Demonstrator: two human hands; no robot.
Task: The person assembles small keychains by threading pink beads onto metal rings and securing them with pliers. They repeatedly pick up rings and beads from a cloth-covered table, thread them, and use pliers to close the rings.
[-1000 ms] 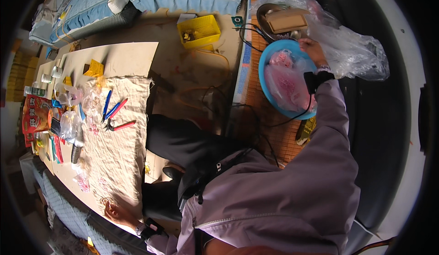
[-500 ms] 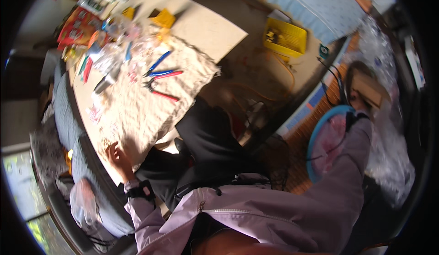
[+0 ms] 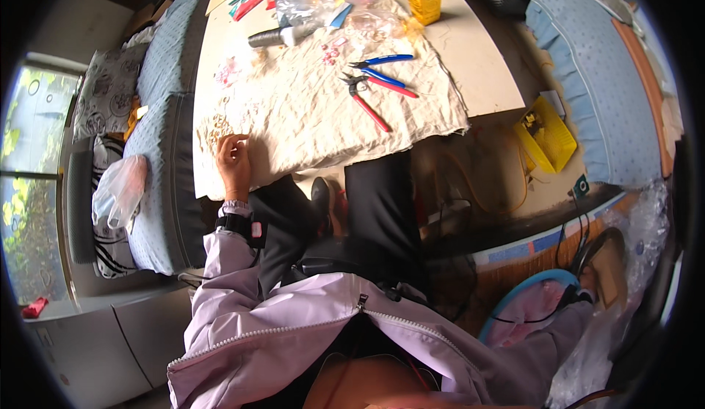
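Note:
My left hand (image 3: 233, 165) rests on the near left part of a cream cloth (image 3: 294, 137), its fingers loosely bent and nothing visible in them. Tiny tan pieces (image 3: 218, 124) lie beside its fingertips. Farther right on the cloth are blue-handled pliers (image 3: 385, 70) and red-handled pliers (image 3: 371, 104), both with jaws pointing left. My right hand (image 3: 587, 280) reaches far out to the right, next to a brown cardboard box (image 3: 609, 269) and above a blue-rimmed basin (image 3: 507, 302) with pink contents. Its fingers are mostly hidden, so any hold on the box cannot be made out.
Behind the pliers lie clear plastic bags (image 3: 305, 5), a dark grey roll (image 3: 266, 38) and a yellow box (image 3: 424, 5). A yellow basket (image 3: 547, 136) stands on the floor at right. Blue sofas flank the table (image 3: 485, 78). Clear plastic wrap (image 3: 587, 365) lies at the lower right.
My view has turned, so the table now sits more upright and central. My right hand stays beside the box, both lower in view. My left hand remains on the cloth.

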